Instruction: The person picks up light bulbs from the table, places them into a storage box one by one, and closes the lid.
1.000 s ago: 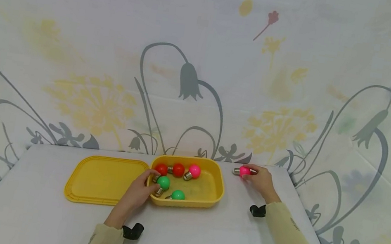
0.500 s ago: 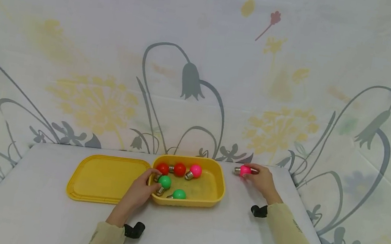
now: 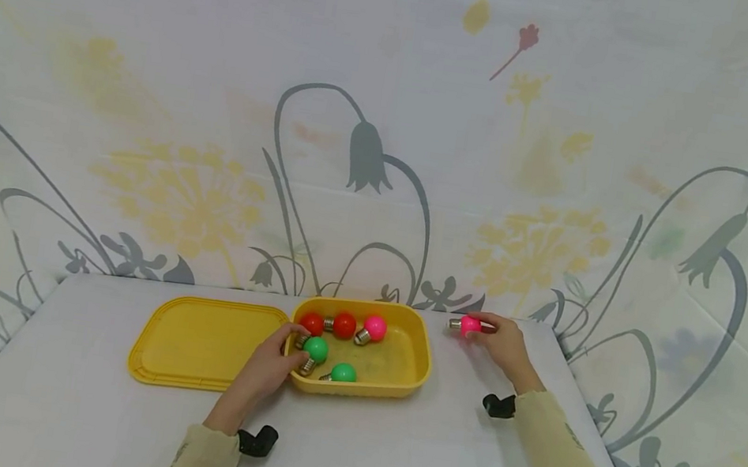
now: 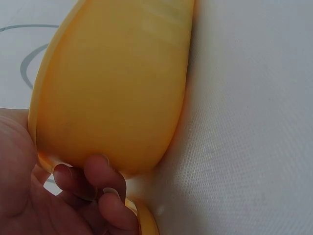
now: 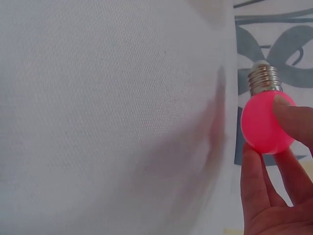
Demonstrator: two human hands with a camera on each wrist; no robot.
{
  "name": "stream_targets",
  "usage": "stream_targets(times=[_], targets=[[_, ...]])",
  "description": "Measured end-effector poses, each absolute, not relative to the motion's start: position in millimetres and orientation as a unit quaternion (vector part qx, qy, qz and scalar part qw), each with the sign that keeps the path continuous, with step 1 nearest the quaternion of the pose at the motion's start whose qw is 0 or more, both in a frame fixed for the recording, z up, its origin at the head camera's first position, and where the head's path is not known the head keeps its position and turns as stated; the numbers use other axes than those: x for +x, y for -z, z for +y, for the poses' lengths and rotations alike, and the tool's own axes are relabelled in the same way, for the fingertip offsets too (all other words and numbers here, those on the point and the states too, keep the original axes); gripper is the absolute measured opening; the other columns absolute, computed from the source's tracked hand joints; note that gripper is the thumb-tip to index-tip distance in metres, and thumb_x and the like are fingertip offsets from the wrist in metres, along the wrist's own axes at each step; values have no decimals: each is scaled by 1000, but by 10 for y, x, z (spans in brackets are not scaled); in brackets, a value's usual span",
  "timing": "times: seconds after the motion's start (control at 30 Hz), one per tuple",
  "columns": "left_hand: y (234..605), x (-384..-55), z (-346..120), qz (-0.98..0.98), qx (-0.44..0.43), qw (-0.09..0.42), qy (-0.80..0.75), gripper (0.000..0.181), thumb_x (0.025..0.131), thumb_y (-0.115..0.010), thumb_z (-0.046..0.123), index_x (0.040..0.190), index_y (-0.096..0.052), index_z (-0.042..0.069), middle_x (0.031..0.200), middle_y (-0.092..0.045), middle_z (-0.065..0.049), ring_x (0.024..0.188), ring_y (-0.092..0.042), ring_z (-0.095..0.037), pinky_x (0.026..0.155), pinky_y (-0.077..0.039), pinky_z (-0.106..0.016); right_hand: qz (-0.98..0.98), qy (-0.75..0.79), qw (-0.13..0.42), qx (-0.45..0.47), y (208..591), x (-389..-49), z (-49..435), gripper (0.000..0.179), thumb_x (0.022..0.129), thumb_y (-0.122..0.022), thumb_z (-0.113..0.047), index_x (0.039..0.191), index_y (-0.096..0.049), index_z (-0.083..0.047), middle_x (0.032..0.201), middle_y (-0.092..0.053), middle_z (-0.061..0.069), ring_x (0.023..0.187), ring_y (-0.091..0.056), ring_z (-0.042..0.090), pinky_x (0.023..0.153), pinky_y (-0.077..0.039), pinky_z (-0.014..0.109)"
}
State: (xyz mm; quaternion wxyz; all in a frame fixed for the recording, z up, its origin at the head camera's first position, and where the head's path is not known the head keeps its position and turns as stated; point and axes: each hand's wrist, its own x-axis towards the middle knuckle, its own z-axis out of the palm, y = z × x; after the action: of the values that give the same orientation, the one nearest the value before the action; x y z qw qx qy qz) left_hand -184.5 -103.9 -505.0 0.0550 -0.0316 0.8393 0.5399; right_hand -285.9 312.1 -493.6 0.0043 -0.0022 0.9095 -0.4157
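My left hand (image 3: pixel 270 362) grips the left wall of a yellow plastic tub (image 3: pixel 406 388), thumb over the rim and fingers curled against its outside. Inside the tub lie two red light bulbs (image 3: pixel 344 326), a pink light bulb (image 3: pixel 375 327) and two green light bulbs (image 3: pixel 343 373), all with silver screw bases. To the right of the tub, my right hand (image 3: pixel 505 348) pinches another pink light bulb (image 5: pixel 264 120) by its globe between thumb and fingertips. Its screw base points left in the head view. A shadow falls on the cloth apart from this bulb.
A yellow lid (image 3: pixel 208 342) lies flat to the left of the tub, right beside it. White cloth (image 3: pixel 378 457) covers the table, and a flower-patterned curtain (image 3: pixel 391 108) rises behind its back edge.
The pink bulb in my right hand has shifted very slightly up in the head view. My left hand keeps the same hold on the tub, and the bulbs inside lie as before.
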Motion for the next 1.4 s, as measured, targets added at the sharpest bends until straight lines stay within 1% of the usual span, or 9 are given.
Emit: stream_targets(times=[0.2,0.5,0.8,1.17,1.4], targets=[[5066,-1855,-1037,838,-33,53,-542,32,93,-64,10,125,-57,11,144,-49,-22,133,-42,-40,111,-31,-59,907,422,3,-11,4903,-2833,3125,41,89,-74,-11,128,-65,-2,127,-62,23,112,-58,40,94,-52,48],[5070,-1854,-1041,838,-34,53,-542,31,93,-64,11,124,-58,12,143,-50,-22,132,-43,-41,111,-32,-59,895,445,23,9,4868,-2815,3119,42,90,-73,-14,130,-64,-4,131,-59,22,116,-55,40,99,-49,50],[5061,-1851,-1039,837,-31,53,-544,31,93,-64,11,124,-58,12,143,-50,-22,132,-42,-41,111,-31,-60,890,456,14,-15,4830,-2780,3098,42,88,-75,-13,128,-65,-2,126,-63,22,116,-58,41,97,-50,49],[5069,-1845,-1039,838,-29,52,-542,31,93,-64,11,124,-58,12,145,-48,-22,134,-41,-41,111,-31,-60,882,471,27,-19,4806,-2738,3074,42,89,-75,-14,129,-64,-3,128,-62,21,118,-56,40,99,-49,49],[5084,-1848,-1044,838,-29,52,-543,32,94,-64,11,125,-57,11,145,-48,-22,134,-41,-41,111,-31,-59,882,469,16,-37,4767,-2710,3047,43,88,-76,-14,127,-65,-2,124,-64,20,115,-59,40,96,-52,48]])
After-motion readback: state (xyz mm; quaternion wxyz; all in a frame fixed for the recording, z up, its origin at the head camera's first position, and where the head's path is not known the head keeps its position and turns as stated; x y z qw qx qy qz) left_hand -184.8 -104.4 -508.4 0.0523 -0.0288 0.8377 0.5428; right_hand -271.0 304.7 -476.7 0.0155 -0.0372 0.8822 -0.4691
